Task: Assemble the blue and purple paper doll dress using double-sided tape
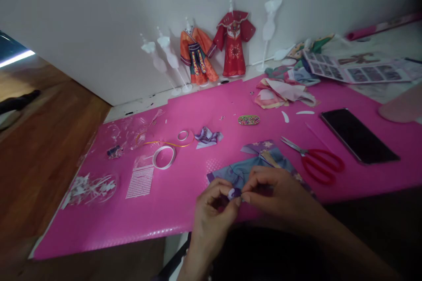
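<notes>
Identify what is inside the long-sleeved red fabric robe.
A slender white mannequin shows only its neck above the robe; the rest, covered by cloth, cannot be seen.

Pale wall behind a pink-covered surface [178, 210]

The plain grey-white wall [99, 17] rises from the surface's far edge; at left, reddish-brown wooden floor [49, 140] runs alongside, under a bright strip of light [16, 59], and the near side falls dark.

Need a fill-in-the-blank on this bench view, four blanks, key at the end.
1. The left hand holds a small white-and-____ piece, with the right hand at its edge.
2. The scissors have ____ handles.
3. Of the five dress forms, ____ wear outfits.
4. The table covering is ____.

Missing words: purple; red; two; pink
</notes>
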Demonstrator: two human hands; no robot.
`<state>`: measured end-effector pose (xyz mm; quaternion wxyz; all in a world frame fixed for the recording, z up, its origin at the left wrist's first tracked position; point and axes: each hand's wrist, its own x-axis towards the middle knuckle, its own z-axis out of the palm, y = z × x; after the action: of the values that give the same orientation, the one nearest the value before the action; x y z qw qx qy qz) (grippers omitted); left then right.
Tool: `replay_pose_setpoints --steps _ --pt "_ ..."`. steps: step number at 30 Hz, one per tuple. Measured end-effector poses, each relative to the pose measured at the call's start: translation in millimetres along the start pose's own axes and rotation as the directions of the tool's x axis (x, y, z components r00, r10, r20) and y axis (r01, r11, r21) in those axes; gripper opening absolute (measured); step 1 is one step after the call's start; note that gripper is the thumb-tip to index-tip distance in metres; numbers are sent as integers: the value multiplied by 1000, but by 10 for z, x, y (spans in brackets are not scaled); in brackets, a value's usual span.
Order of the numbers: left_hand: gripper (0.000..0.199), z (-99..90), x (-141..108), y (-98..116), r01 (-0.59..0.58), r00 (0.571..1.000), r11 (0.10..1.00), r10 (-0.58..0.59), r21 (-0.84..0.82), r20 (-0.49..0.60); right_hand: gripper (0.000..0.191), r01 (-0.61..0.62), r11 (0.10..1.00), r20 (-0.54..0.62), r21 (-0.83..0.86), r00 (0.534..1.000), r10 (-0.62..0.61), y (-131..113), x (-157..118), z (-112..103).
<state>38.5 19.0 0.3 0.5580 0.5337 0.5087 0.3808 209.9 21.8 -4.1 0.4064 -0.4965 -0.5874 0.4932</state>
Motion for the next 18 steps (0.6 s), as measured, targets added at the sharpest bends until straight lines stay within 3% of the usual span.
replay_pose_setpoints --steps 9,13,18 --pt "12 -64 22 -63 18 1000 998 -19 -62 -14 9 25 987 44 -161 999 -18 31 10 -213" --pt "10 -76 46 -59 43 999 994 -45 -105 -18 3 39 977 79 -208 997 -23 63 17 -207" --pt "13 -78 62 -58 68 996 993 -72 -101 -43 12 47 978 82 -204 996 -31 104 36 -188"
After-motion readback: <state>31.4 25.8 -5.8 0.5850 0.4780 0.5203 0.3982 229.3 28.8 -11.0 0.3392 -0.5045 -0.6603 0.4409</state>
